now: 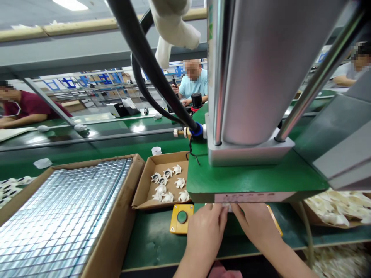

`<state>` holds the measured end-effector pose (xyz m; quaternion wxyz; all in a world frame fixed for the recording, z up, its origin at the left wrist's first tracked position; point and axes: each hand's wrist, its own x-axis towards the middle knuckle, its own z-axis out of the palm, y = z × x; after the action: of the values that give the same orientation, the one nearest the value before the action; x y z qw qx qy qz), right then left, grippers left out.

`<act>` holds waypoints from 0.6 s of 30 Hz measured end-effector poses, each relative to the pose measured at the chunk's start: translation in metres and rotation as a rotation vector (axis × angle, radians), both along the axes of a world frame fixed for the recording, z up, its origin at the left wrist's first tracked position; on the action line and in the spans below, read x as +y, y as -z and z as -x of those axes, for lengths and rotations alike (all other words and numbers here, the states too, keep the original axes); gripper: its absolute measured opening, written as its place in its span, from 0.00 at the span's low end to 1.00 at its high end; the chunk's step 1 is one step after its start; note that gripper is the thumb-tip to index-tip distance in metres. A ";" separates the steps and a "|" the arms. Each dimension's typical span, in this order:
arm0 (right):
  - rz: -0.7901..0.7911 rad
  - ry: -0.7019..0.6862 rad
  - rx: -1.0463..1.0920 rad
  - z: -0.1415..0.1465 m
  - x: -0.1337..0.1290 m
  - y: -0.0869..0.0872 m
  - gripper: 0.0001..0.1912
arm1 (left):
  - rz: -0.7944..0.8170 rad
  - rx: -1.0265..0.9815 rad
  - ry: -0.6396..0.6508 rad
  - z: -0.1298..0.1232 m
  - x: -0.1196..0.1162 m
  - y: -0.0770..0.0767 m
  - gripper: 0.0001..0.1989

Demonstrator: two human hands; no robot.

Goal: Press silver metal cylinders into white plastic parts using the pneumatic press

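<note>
Beneath the front edge of a green bench press [257, 177], my left hand [206, 227] and my right hand [256, 224] meet with fingertips close together. Both hands look closed in a pinch. A sliver of something white [228, 207] shows between them, but the press head hides most of it and the fingertips. Just left of my left hand is a yellow switch box [175, 226] with a green push button [182, 217]. A second yellow box [275, 221] is mostly covered by my right hand.
Left of the press, a shallow cardboard box [142, 189] holds several white finned wheels [180, 182]. A larger carton [121, 227] is packed with shiny metal cylinders [72, 208]. At right lies a box of white parts [339, 204]. Black hoses [150, 65] hang ahead; co-workers sit across the conveyor [95, 144].
</note>
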<state>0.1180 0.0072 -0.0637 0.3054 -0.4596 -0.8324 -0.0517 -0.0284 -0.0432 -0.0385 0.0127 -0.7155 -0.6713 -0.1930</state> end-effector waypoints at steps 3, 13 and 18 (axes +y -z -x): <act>-0.012 -0.067 0.089 -0.011 -0.004 0.006 0.07 | 0.018 -0.020 0.030 0.002 -0.003 -0.003 0.08; 0.105 0.068 0.108 -0.096 -0.028 0.044 0.15 | 0.046 0.092 -0.227 0.083 -0.056 0.017 0.13; 0.008 -0.001 0.002 -0.097 -0.034 0.050 0.17 | 0.130 0.247 -0.250 0.087 -0.066 0.024 0.16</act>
<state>0.2150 -0.0264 -0.1134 0.3045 -0.4603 -0.8325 -0.0476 -0.1155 -0.1092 -0.0629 0.0729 -0.6441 -0.7593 -0.0568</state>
